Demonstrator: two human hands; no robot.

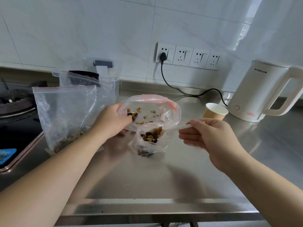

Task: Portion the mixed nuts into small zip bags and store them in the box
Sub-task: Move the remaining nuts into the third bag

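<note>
1. Holding the small zip bag [148,115] open above the steel counter [164,177], my left hand [111,123] pinches its near rim, thumb and fingers curled on the plastic.
2. My right hand [211,138] is closed around the handle of a white spoon [178,128], whose bowl sits inside the bag's lower part, loaded with mixed nuts [150,136].
3. A few nuts cling to the bag's upper inside wall; a darker heap lies at the bottom, where the bag touches the counter.
4. To the left stands a larger zip bag [65,115] with nuts settled in its base, leaning upright just beside the stove [16,108].
5. Behind it sits the clear box [105,79], with more red-striped bags in front of it.
6. A paper cup [215,111] stands beyond my right hand, near a white kettle [262,90] whose cord [180,89] runs to a wall socket [165,54].
</note>
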